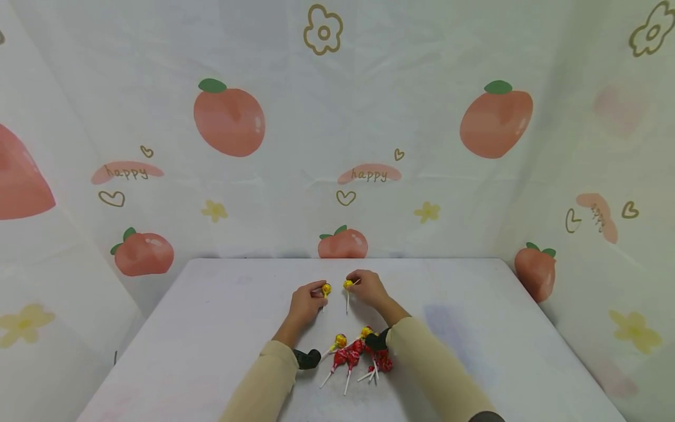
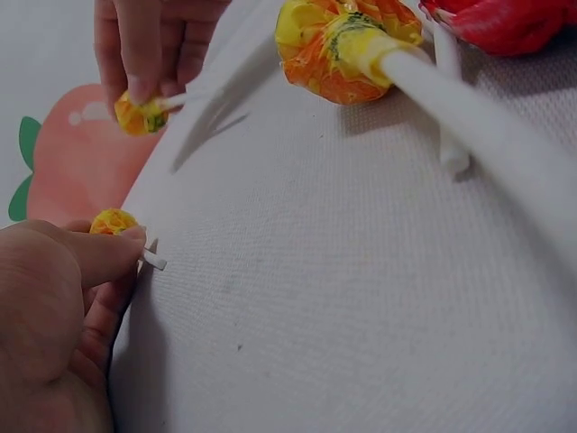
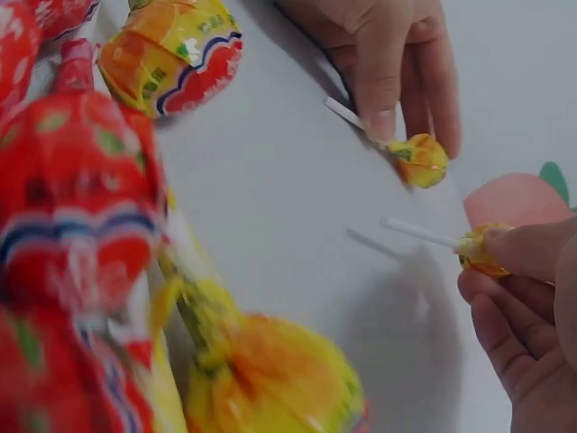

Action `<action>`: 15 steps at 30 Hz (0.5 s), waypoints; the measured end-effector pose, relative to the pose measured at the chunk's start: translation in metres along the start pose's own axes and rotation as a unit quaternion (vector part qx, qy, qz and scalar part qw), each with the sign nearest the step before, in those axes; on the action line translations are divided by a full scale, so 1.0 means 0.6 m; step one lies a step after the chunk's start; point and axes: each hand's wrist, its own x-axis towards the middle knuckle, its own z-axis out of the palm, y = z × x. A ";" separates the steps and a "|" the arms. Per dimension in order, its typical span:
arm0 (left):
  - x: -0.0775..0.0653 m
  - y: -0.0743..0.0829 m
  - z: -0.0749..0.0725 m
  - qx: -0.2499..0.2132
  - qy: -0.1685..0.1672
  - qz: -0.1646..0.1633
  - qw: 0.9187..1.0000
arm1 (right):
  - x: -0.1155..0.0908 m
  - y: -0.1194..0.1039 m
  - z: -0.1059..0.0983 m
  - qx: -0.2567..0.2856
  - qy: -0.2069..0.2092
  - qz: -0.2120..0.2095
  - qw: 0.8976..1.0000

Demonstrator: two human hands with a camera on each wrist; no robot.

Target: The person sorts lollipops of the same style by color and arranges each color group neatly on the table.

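Observation:
Over the far middle of the table, my left hand (image 1: 306, 303) pinches a yellow lollipop (image 1: 326, 289) by its wrapped head, its white stick hanging down. A short way to the right, my right hand (image 1: 370, 288) holds another yellow lollipop (image 1: 347, 284) between thumb and fingers. The right wrist view shows this second candy (image 3: 480, 257) with its stick (image 3: 419, 232) pointing away from the fingertips. Both held lollipops are apart from each other. Nearer the body, between the forearms, lies a group of red-wrapped lollipops (image 1: 353, 351) with yellow ones (image 1: 340, 340) beside them.
The white table (image 1: 211, 328) ends at a patterned cloth backdrop (image 1: 295, 117) close behind the hands. Black wrist straps (image 1: 307, 358) sit low near the lollipop group, and the right one partly covers it.

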 end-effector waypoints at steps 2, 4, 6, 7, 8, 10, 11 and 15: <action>-0.001 0.001 0.000 0.000 -0.003 0.003 1.000 | 0.001 -0.001 0.006 -0.005 -0.004 0.006 1.000; -0.001 0.002 0.000 0.001 -0.006 0.007 1.000 | 0.002 -0.001 0.012 -0.010 -0.010 0.012 1.000; -0.002 0.002 0.000 0.003 -0.006 0.010 1.000 | 0.002 -0.002 0.019 -0.011 -0.019 0.022 1.000; -0.002 0.002 0.000 0.004 -0.006 0.012 1.000 | 0.003 -0.003 0.022 -0.010 -0.022 0.024 0.999; -0.002 0.002 0.000 0.006 -0.005 0.013 1.000 | 0.003 -0.004 0.026 -0.008 -0.024 0.026 0.999; -0.003 0.001 -0.001 0.008 -0.002 0.016 1.000 | 0.004 -0.008 0.033 -0.007 -0.023 0.025 0.999; -0.003 0.001 -0.001 0.009 -0.001 0.017 1.000 | 0.004 -0.010 0.036 -0.003 -0.020 0.026 0.999; -0.002 -0.002 -0.002 0.009 -0.001 0.022 1.000 | 0.007 -0.017 0.047 0.005 0.000 0.026 1.000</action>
